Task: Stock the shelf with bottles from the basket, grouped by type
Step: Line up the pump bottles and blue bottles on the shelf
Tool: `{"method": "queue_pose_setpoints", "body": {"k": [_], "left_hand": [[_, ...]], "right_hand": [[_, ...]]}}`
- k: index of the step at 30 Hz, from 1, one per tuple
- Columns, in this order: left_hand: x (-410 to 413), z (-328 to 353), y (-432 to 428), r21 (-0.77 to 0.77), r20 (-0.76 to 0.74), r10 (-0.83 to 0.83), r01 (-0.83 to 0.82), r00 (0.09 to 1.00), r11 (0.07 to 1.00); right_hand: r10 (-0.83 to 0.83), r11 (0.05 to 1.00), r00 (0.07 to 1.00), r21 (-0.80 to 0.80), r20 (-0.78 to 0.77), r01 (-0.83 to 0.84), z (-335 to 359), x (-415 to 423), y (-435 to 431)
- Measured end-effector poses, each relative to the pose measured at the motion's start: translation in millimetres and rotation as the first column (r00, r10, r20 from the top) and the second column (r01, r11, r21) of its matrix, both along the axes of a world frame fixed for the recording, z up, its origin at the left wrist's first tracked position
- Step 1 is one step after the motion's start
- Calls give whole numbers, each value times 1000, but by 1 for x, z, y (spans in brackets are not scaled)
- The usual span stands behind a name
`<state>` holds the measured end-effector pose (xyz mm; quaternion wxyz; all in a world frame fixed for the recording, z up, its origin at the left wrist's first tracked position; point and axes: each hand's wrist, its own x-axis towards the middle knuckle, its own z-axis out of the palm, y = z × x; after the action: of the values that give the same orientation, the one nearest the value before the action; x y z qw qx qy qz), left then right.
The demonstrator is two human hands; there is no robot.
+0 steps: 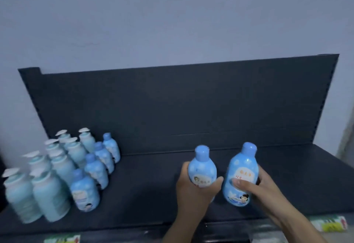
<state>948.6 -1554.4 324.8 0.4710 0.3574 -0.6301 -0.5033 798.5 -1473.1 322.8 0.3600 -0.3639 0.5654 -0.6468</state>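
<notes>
Gripping one each, fingers curled round: left hand (191, 189) has left bottle (202, 168), right hand (264, 185) right bottle (241, 173), near front-right edge of the shelf (153, 185).

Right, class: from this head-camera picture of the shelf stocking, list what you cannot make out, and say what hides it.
Head view:
- Basket: outside the frame.
- Base of the small blue plastic bottle: covered by the left hand; standing or lifted, cannot tell.
- Label of the larger blue bottle: partly under the right hand, print blurred.
- Pale turquoise pump bottles: motion blur, labels unreadable.
- Green-and-white shelf-edge tags: blurred, too small to read.
</notes>
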Motion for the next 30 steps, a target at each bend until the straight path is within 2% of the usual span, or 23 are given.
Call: {"method": "queue_pose_setpoints", "body": {"k": [8, 14, 20, 30], "left_hand": [[70, -12, -74, 22, -11, 107, -107, 994, 994], [92, -35, -123, 99, 50, 212, -216, 976, 971], [105, -58, -153, 151, 57, 311, -316, 949, 936], [121, -77, -181, 182, 121, 210, -229, 970, 956]], "right_hand": [[113, 993, 991, 36, -71, -111, -2, 68, -109], [196, 978, 965, 112, -174, -179, -18, 85, -181], [274, 955, 942, 170, -195, -242, -47, 96, -230], [333, 934, 921, 204, -204, -292, -61, 108, -256]]}}
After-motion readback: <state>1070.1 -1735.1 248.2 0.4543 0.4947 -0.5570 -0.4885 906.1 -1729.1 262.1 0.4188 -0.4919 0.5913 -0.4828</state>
